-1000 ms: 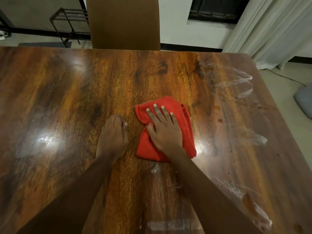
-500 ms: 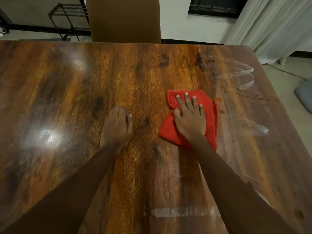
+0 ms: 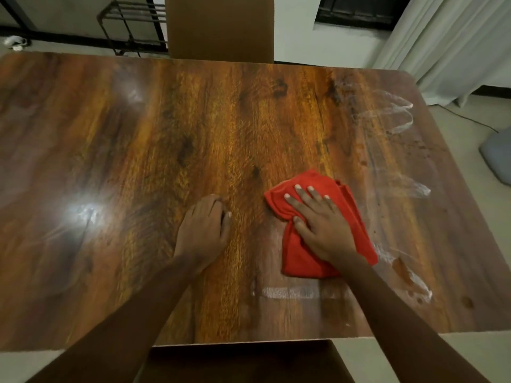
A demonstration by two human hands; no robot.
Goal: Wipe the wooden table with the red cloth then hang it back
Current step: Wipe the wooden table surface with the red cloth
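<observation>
Right hand [image 3: 322,223], fingers spread and straight, presses flat on the folded red cloth [image 3: 307,255], which lies right of centre on the wooden table [image 3: 138,161]. Left hand [image 3: 203,230] rests just beside the cloth on bare wood, fingers curled under. White streaks [image 3: 290,293] mark the tabletop near the cloth. A chair back [image 3: 219,27] stands at the far edge.

Middle of red cloth [image 3: 300,257] hidden under right hand [image 3: 323,225]. Left hand [image 3: 203,230]: fingertips tucked under, out of sight. Wooden table [image 3: 138,161] cut by left frame edge. Chair back [image 3: 221,26] at top centre cropped by upper edge. Second chair [image 3: 243,360] cropped by lower edge. Metal rack [image 3: 132,26], upper left, cropped at top. Small white thing [image 3: 15,42], far upper left, too blurred to identify. Grey object [image 3: 497,156] cut by right edge.
</observation>
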